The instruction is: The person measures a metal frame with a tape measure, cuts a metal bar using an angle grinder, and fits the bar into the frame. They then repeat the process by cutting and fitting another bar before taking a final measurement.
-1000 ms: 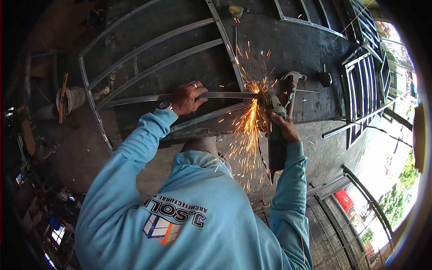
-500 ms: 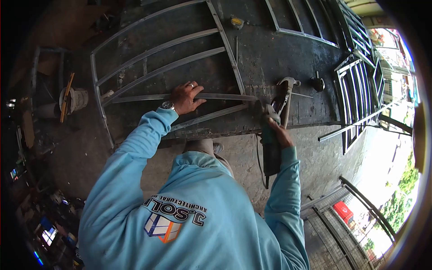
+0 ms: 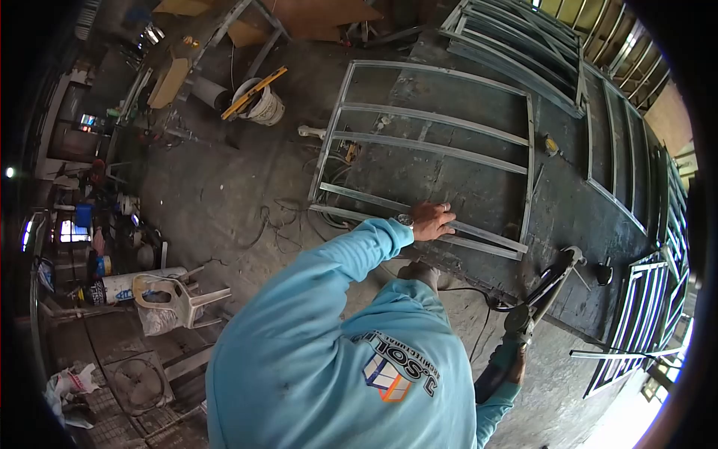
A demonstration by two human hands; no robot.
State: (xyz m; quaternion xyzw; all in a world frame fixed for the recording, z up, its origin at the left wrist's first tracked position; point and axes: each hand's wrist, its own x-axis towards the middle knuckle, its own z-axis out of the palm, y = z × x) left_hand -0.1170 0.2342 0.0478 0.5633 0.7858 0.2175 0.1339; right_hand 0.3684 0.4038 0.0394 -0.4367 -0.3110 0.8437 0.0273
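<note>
Around a loose metal bar (image 3: 363, 197), my left hand (image 3: 434, 221) is closed, palm down, with a watch at the wrist and a ring on one finger. The bar lies slanted across the near part of a metal frame (image 3: 530, 135) with several crossbars. My right hand (image 3: 519, 367) is low at the right, partly hidden by the tool and sleeve, and grips an angle grinder (image 3: 516, 333). The grinder is beside the table edge, apart from the bar. Just beyond it lies a hammer (image 3: 571, 257).
More metal frames (image 3: 516, 63) are stacked at the back right, others (image 3: 636, 322) at the right. A yellow tape measure (image 3: 552, 146) lies on the dark table (image 3: 479, 82). A bucket (image 3: 265, 108), a broken plastic chair (image 3: 176, 295) and cables (image 3: 269, 224) are at the left.
The view has swung left, showing more floor. The grinder has come away from the bar's right end and down towards my body. My left hand stays on the bar.
</note>
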